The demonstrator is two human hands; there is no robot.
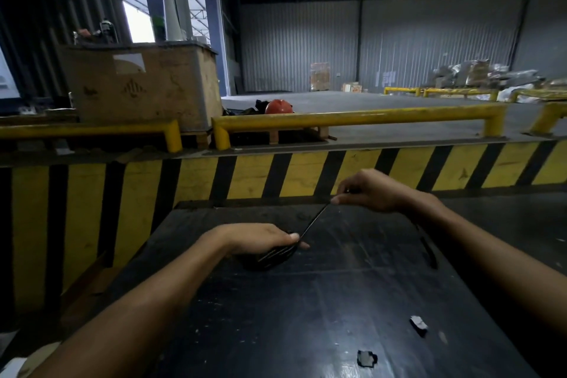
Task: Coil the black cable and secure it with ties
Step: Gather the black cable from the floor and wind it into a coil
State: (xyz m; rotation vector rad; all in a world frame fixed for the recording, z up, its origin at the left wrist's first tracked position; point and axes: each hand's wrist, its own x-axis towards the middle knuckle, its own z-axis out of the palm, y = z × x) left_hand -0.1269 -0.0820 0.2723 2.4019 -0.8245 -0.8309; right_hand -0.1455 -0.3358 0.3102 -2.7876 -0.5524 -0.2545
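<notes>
Warehouse walls of grey corrugated metal stand behind a broad dark floor, with yellow tubular guard rails (pixel 352 120) crossing the middle distance and a black-and-yellow striped barrier (pixel 276 175) just beyond the far edge of the dark, scuffed bench (pixel 306 301). A large brown wooden crate (pixel 141 86) sits behind the rails at the left, and an orange hard hat (pixel 278 107) lies on the floor past them.

Near the middle of the bench, toward its far edge, the left hand (pixel 260 239) presses down on the coiled black cable (pixel 273 256), its fingers curled over the bundle, which rests on the bench surface. From under that hand a thin black tie strap (pixel 313 221) runs taut up and to the right. The right hand (pixel 368 190), raised above the far edge of the bench, pinches the strap's free end between thumb and fingertips.

Two small torn grey scraps (pixel 366 358) lie apart from each other near the bench's near right corner.
</notes>
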